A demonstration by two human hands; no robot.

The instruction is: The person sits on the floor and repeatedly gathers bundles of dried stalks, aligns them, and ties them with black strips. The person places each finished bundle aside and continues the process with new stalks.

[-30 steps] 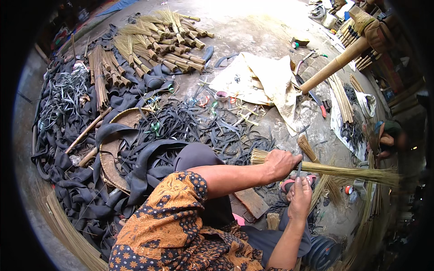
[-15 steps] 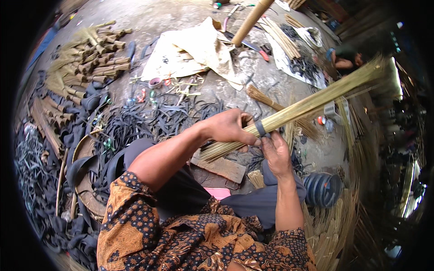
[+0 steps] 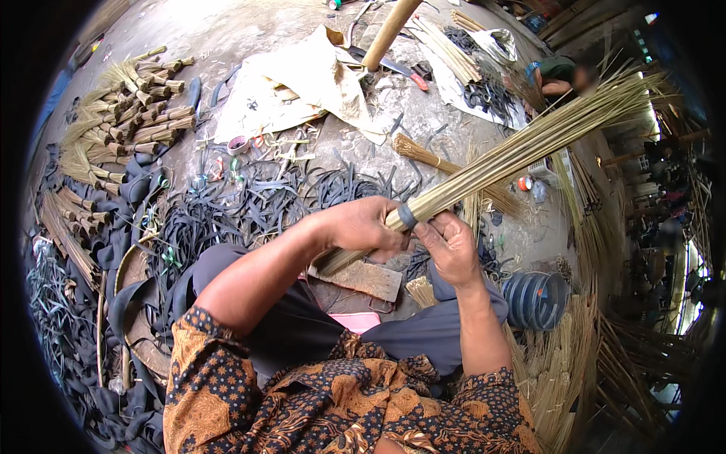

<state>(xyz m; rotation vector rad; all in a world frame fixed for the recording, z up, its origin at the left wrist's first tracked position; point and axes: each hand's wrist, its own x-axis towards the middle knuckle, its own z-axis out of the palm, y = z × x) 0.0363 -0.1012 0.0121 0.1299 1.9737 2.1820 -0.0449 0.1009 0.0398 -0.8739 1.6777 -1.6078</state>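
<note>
A long bundle of thin straw-coloured sticks (image 3: 522,155) slants across my lap, its thin ends fanning out to the upper right. Near its thick end a dark rubber band (image 3: 407,217) goes round it. My left hand (image 3: 367,227) is wrapped about the bundle just below the band, covering part of the thick end. On the other side, my right hand (image 3: 452,246) has thumb and fingers closed at the bundle's underside, right beside the band. Some of its fingertips are hidden behind the sticks. Beneath the thick end lies a wooden board (image 3: 363,281).
Dark rubber strips (image 3: 249,204) litter the floor ahead and left. Tied small bundles (image 3: 136,113) are heaped at the far left. A knife (image 3: 404,69) lies by a bamboo pole (image 3: 389,34). Another stick bundle (image 3: 454,168), a ribbed dark container (image 3: 535,301) and a person (image 3: 558,76) are to the right.
The whole view has shifted a little. My right hand has moved from the band's lower edge to the bundle just past it. The thin ends look more spread.
</note>
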